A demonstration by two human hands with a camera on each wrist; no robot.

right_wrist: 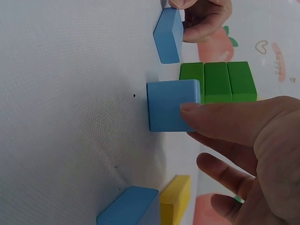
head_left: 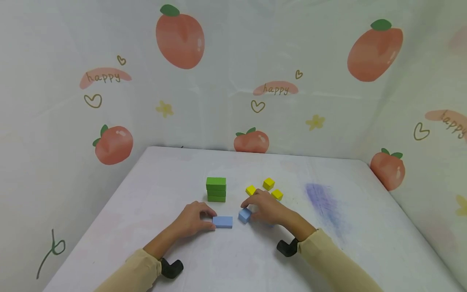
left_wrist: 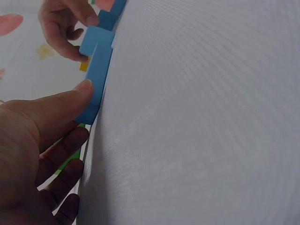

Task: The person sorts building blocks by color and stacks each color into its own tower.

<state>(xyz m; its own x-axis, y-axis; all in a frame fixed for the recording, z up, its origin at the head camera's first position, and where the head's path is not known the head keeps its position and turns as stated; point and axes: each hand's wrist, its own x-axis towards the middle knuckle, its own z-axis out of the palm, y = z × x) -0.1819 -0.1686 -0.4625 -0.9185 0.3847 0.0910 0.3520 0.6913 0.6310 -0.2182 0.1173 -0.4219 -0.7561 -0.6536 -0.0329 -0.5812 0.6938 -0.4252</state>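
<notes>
On the table (head_left: 153, 194), left hand (head_left: 193, 221) pinching flat blue block (head_left: 222, 222), right hand (head_left: 268, 207) gripping tilted blue block (head_left: 244, 215).

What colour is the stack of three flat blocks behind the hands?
Green; the stack of three flat blocks shows best in the head view.

Green stack (head_left: 216, 189) beside three yellow cubes (head_left: 268, 183).

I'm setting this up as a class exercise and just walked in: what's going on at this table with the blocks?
A person sits at a white table handling coloured blocks. The left hand holds a flat blue block lying on the table. The right hand grips a second blue block tipped up on edge beside it. Behind them stands a stack of green blocks, and three small yellow blocks lie apart near the right hand.
</notes>
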